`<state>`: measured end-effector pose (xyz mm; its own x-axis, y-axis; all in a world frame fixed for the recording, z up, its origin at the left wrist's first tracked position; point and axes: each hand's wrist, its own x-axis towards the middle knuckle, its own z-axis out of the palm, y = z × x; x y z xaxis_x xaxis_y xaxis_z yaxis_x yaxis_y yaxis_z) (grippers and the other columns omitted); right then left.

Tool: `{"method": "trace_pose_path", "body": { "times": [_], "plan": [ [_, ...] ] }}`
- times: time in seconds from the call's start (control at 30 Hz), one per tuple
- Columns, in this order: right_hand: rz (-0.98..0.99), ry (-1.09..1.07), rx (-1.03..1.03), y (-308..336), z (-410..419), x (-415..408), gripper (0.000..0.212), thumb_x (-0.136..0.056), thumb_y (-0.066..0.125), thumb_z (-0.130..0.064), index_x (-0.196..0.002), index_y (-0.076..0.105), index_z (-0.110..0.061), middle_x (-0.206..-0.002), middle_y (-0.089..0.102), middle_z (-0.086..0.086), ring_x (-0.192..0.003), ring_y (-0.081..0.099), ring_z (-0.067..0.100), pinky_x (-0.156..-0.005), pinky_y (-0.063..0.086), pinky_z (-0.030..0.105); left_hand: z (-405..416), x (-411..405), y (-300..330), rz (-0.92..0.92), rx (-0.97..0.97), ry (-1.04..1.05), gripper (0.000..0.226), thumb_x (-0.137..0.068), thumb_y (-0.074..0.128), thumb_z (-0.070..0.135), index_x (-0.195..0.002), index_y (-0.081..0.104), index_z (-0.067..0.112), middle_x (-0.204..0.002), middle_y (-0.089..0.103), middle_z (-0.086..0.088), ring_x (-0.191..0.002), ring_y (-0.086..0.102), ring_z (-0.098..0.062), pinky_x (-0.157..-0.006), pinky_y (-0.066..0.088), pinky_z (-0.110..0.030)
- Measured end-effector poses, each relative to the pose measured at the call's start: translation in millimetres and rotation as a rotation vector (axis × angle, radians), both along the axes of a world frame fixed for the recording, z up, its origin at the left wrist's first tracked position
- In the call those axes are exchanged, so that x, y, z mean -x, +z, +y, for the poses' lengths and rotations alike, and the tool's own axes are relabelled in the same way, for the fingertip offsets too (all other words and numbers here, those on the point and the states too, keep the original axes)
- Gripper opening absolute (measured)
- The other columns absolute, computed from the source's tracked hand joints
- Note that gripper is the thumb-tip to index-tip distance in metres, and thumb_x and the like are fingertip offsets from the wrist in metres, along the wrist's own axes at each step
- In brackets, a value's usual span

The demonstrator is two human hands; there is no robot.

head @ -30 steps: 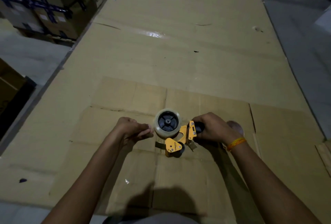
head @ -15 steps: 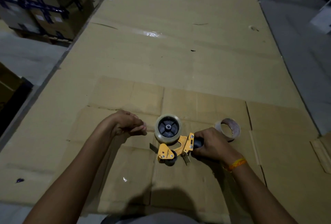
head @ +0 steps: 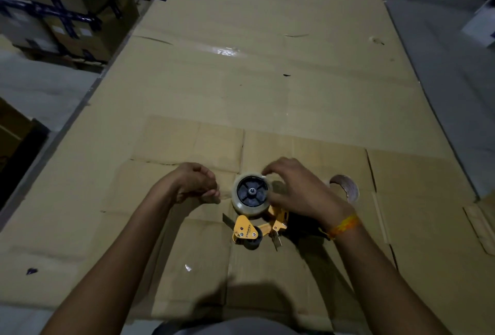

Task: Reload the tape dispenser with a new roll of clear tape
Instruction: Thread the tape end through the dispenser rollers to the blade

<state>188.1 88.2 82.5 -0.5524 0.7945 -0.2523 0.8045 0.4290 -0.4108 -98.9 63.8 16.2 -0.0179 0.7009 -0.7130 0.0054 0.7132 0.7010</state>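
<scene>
The yellow tape dispenser (head: 247, 230) lies on its side on the flattened cardboard (head: 187, 254). A new roll of clear tape (head: 250, 192) sits on its black hub. My right hand (head: 297, 190) reaches over the roll, with fingers curled round its top and right side. My left hand (head: 194, 183) is just left of the roll. Its thumb and fingers pinch together as if on the tape's loose end, and the clear strand itself is barely visible. The dispenser's handle is hidden under my right wrist.
An empty brown tape core (head: 345, 187) lies on the cardboard right of my right hand. Stacked boxes with dark blue tape (head: 61, 16) stand at the far left. Large cardboard sheets (head: 267, 53) cover the surface ahead, with grey floor (head: 442, 80) at the right.
My right hand has let go of the dispenser's handle and moved up onto the tape roll. The dispenser now lies on the cardboard. My left hand has stayed pinched beside the roll.
</scene>
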Motion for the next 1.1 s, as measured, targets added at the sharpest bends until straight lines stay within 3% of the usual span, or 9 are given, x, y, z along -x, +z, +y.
{"method": "trace_pose_path", "body": {
  "times": [0.13,0.23,0.33,0.47,0.57,0.67,0.8,0.97,1.1],
  "plan": [
    [-0.062,0.245,0.007,-28,4,33,0.091,-0.078,0.088,-0.052,-0.155,0.046,-0.032,-0.157,0.044,-0.003,-0.143,0.038,0.02,-0.109,0.05,0.039,-7,2,0,-0.001,-0.141,-0.103,0.021,-0.103,0.055,-0.014,-0.114,0.073,-0.015,-0.095,0.071,-0.034,-0.073,0.074,-0.026,-0.067,0.068,-0.028],
    [-0.065,0.294,-0.014,-37,7,36,0.093,-0.077,0.09,-0.049,-0.156,0.043,-0.034,-0.157,0.044,-0.006,-0.14,0.043,0.02,-0.106,0.054,0.039,-15,4,-7,0.084,-0.247,-0.178,0.021,-0.104,0.059,-0.007,-0.109,0.08,-0.009,-0.103,0.08,-0.03,-0.091,0.077,-0.029,-0.075,0.065,-0.022],
    [0.008,0.287,0.004,-39,9,32,0.089,-0.077,0.09,-0.048,-0.152,0.044,-0.034,-0.152,0.05,-0.008,-0.137,0.048,0.018,-0.104,0.057,0.04,-23,3,-13,0.135,-0.301,-0.258,0.015,-0.095,0.072,-0.003,-0.105,0.084,0.0,-0.101,0.085,-0.015,-0.096,0.079,-0.024,-0.085,0.065,-0.027],
    [0.024,0.31,0.091,-35,13,30,0.069,-0.073,0.095,-0.032,-0.13,0.055,-0.029,-0.149,0.053,-0.006,-0.137,0.05,0.018,-0.103,0.057,0.045,-33,-8,-18,0.336,-0.411,-0.343,0.012,-0.086,0.089,0.009,-0.095,0.082,0.014,-0.094,0.084,-0.006,-0.083,0.081,-0.011,-0.076,0.067,-0.029],
    [-0.027,0.378,0.12,-30,17,32,0.049,-0.074,0.095,-0.022,-0.112,0.065,-0.025,-0.169,0.039,-0.005,-0.158,0.032,0.02,-0.116,0.049,0.043,-40,-18,-26,0.541,-0.543,-0.36,0.01,-0.085,0.092,0.022,-0.086,0.083,0.021,-0.093,0.078,0.006,-0.082,0.074,-0.005,-0.073,0.063,-0.024],
    [-0.059,0.411,0.111,-26,19,34,0.04,-0.076,0.093,-0.016,-0.107,0.069,-0.023,-0.173,0.033,-0.008,-0.164,0.017,0.019,-0.12,0.039,0.038,-47,-21,-30,0.585,-0.621,-0.376,0.005,-0.089,0.089,0.027,-0.088,0.084,0.026,-0.093,0.075,0.012,-0.085,0.07,-0.001,-0.074,0.058,-0.019],
    [-0.085,0.421,0.107,-19,20,35,0.035,-0.077,0.09,-0.008,-0.103,0.073,-0.024,-0.174,0.032,-0.008,-0.165,0.014,0.019,-0.117,0.045,0.04,-54,-19,-34,0.674,-0.705,-0.474,0.005,-0.088,0.087,0.04,-0.087,0.085,0.035,-0.09,0.072,0.018,-0.085,0.063,-0.001,-0.073,0.056,-0.031],
    [-0.091,0.427,0.089,-12,18,29,0.042,-0.078,0.088,-0.005,-0.112,0.073,-0.026,-0.174,0.029,-0.009,-0.161,0.025,0.019,-0.11,0.051,0.037,-58,-22,-37,0.596,-0.724,-0.524,0.002,-0.089,0.086,0.031,-0.09,0.087,0.032,-0.091,0.078,0.015,-0.089,0.068,-0.006,-0.08,0.059,-0.04],
    [-0.011,0.244,0.267,1,23,-2,0.072,-0.075,0.097,-0.03,-0.135,0.058,-0.036,-0.171,0.033,-0.012,-0.154,0.035,0.015,-0.124,0.039,0.038,-44,-16,-32,0.484,-0.679,-0.619,0.006,-0.089,0.087,0.023,-0.095,0.089,0.025,-0.093,0.083,0.011,-0.085,0.076,-0.003,-0.081,0.063,-0.037]
  ]
}}
